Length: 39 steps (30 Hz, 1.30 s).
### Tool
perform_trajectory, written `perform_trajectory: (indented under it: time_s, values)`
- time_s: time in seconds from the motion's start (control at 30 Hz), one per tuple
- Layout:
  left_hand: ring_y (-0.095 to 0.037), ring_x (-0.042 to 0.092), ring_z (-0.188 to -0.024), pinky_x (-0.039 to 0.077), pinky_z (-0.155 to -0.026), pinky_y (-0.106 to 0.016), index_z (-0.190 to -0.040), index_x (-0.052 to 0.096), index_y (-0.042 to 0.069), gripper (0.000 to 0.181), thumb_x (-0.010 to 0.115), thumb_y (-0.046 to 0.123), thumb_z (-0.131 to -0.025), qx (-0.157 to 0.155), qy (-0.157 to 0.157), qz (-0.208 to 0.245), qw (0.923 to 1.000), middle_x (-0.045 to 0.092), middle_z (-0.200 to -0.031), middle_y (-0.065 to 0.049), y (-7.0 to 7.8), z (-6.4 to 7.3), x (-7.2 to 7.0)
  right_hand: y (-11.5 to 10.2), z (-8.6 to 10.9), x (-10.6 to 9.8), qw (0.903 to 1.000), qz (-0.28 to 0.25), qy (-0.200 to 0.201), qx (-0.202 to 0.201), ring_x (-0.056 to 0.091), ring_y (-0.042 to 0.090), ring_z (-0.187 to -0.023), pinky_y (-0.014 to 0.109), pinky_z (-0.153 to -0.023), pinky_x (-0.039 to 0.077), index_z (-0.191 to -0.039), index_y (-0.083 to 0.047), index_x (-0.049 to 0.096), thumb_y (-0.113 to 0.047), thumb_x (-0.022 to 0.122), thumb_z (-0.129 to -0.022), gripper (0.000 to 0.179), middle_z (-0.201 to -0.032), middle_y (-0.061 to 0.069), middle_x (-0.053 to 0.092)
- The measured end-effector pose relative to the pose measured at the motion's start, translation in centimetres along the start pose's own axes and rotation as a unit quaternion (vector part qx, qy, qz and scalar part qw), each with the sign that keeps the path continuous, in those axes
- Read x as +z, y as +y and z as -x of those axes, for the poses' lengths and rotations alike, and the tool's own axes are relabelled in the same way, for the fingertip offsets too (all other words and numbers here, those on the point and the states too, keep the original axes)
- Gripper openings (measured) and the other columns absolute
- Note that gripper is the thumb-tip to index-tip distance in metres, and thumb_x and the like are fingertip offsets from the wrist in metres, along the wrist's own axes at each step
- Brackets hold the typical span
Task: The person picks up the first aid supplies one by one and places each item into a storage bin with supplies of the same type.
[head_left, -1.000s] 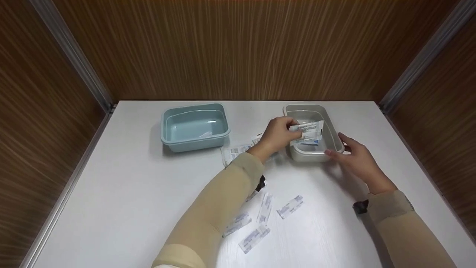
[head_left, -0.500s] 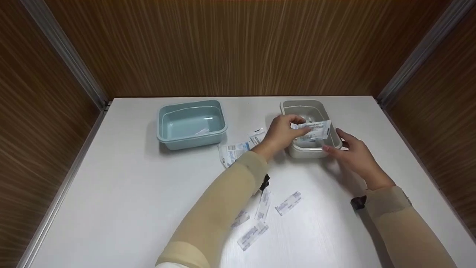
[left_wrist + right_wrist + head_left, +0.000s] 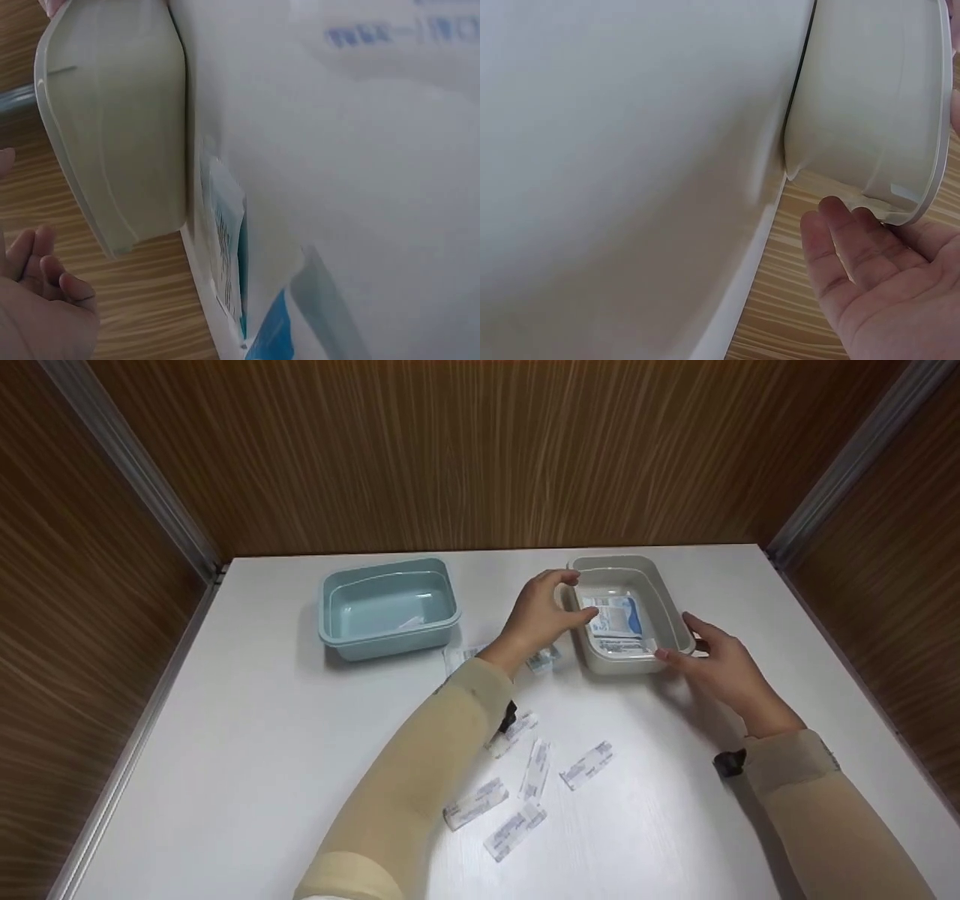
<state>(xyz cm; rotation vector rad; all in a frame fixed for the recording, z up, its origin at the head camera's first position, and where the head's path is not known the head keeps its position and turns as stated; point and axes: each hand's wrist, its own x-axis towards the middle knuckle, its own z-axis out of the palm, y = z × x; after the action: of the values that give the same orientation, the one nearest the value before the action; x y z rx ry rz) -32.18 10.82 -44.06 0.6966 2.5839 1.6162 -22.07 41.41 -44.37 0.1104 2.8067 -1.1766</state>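
Note:
My left hand [image 3: 541,611] is at the left rim of an off-white plastic bin [image 3: 667,615], thumb and fingers spread apart with nothing between them. Inside the bin lie a white-and-blue packet [image 3: 613,619] and a smaller printed packet [image 3: 624,646]. At the bin's near right corner, my right hand [image 3: 724,679] holds the rim, thumb over the edge and fingers outside; the right wrist view shows those fingers [image 3: 847,240] against the outer wall. Beneath my left forearm, further packets [image 3: 544,660] lie partly hidden, and the left wrist view shows one packet [image 3: 225,240] beside the bin.
A light-blue bin [image 3: 390,641] with a small pale item inside stands at the back left. Several narrow printed strip packets [image 3: 516,831] are scattered on the white table [image 3: 225,750] near the front middle. Wood-grain panels [image 3: 480,457] enclose the back and sides.
The white-and-blue packet that my left hand pinched over the off-white bin now lies inside it. My left hand has let go and drawn back left; my right hand stays on the rim.

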Motion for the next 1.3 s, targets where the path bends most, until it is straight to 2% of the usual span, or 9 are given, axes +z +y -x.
perform_trajectory:
  time_s: [0.2,0.43,0.63,0.73,1.0,1.13,1.3]
  values:
    - [-0.025,0.056,-0.157,0.042,-0.134,-0.035,-0.159,0.061,0.013,0.069,0.09,0.034,-0.099,0.001,-0.005,-0.009,0.9999,0.066,-0.157,-0.003,-0.3,1.1,-2.2,-0.1,-0.2,0.0,0.9999,0.001,-0.01,0.004,0.043,0.054,-0.163,0.07,-0.129,0.041,-0.182,-0.011,0.015,-0.057,0.079,-0.104,0.111,-0.186,0.027,0.026]
    - [-0.021,0.051,-0.161,0.041,-0.135,-0.035,-0.163,0.057,0.019,0.077,0.091,0.04,-0.097,-0.004,-0.021,-0.04,0.999,0.061,-0.163,0.001,0.6,3.1,-5.0,-0.3,-0.1,-0.1,0.9999,-0.006,-0.009,-0.002,0.042,0.055,-0.162,0.072,-0.127,0.042,-0.182,-0.011,0.015,-0.056,0.079,-0.104,0.111,-0.186,0.028,0.025]
    - [-0.02,0.059,-0.143,0.054,-0.119,-0.034,-0.167,0.053,0.024,0.084,0.092,0.045,-0.095,-0.015,-0.043,-0.064,0.9969,0.055,-0.17,0.005,0.8,5.7,-7.4,-0.4,0.0,-0.1,1.0,0.0,-0.009,0.001,0.043,0.055,-0.161,0.073,-0.128,0.041,-0.182,-0.01,0.013,-0.057,0.079,-0.104,0.112,-0.186,0.029,0.025]
    - [-0.021,0.059,-0.137,0.056,-0.112,-0.035,-0.168,0.051,0.024,0.086,0.092,0.043,-0.095,-0.012,-0.047,-0.072,0.9962,0.054,-0.171,0.005,0.7,6.9,-8.5,-0.4,0.1,-0.3,0.9999,0.002,-0.011,0.006,0.042,0.056,-0.162,0.074,-0.129,0.04,-0.183,-0.01,0.012,-0.056,0.078,-0.105,0.112,-0.186,0.028,0.023]
    - [-0.024,0.059,-0.14,0.058,-0.116,-0.043,-0.168,0.052,0.022,0.086,0.093,0.039,-0.095,-0.019,-0.034,-0.08,0.996,0.054,-0.172,0.002,-0.1,9.1,-10.8,-0.8,0.1,-0.7,0.9997,-0.005,-0.015,0.02,0.041,0.054,-0.162,0.074,-0.13,0.038,-0.183,-0.013,0.01,-0.06,0.078,-0.104,0.115,-0.186,0.029,0.025]
    - [-0.028,0.059,-0.141,0.058,-0.116,-0.046,-0.168,0.052,0.021,0.085,0.092,0.038,-0.095,-0.029,-0.04,-0.077,0.9958,0.053,-0.172,0.001,-1.1,10.1,-11.5,-0.7,0.2,-0.6,0.9995,-0.005,-0.018,0.025,0.041,0.054,-0.163,0.074,-0.13,0.038,-0.183,-0.015,0.009,-0.062,0.079,-0.102,0.117,-0.186,0.029,0.025]
    - [-0.032,0.062,-0.136,0.058,-0.106,-0.042,-0.168,0.053,0.021,0.087,0.093,0.039,-0.093,-0.05,-0.055,-0.083,0.9937,0.054,-0.172,0.002,-2.2,11.2,-12.1,-0.6,0.3,-0.5,0.9997,-0.005,-0.019,0.017,0.042,0.054,-0.162,0.073,-0.129,0.039,-0.183,-0.014,0.01,-0.061,0.078,-0.103,0.115,-0.186,0.027,0.024]
